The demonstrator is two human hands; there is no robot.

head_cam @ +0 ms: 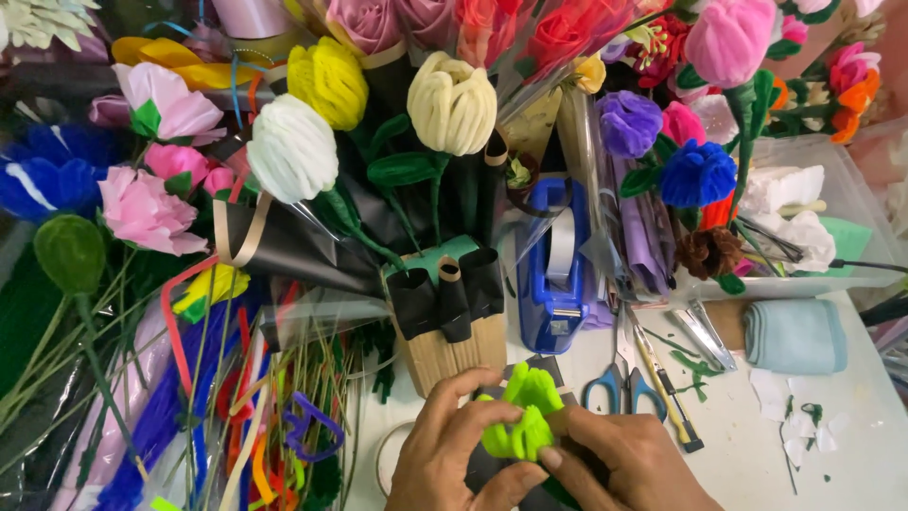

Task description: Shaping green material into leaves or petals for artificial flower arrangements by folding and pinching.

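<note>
A bright lime-green fuzzy pipe-cleaner flower [522,416] sits between both my hands at the bottom centre. My left hand [445,445] grips its left side with fingers curled over the loops. My right hand [624,464] pinches its lower right side, thumb against the petals. Something dark lies under the hands, mostly hidden.
Behind stand many pipe-cleaner flowers: a white one [291,147], a cream one [452,102], a yellow one [328,80]. A blue tape dispenser [553,274], blue-handled scissors [617,378], a utility knife [667,388] and a light blue cloth [794,336] lie on the white table. Loose coloured pipe cleaners [218,407] fill the left.
</note>
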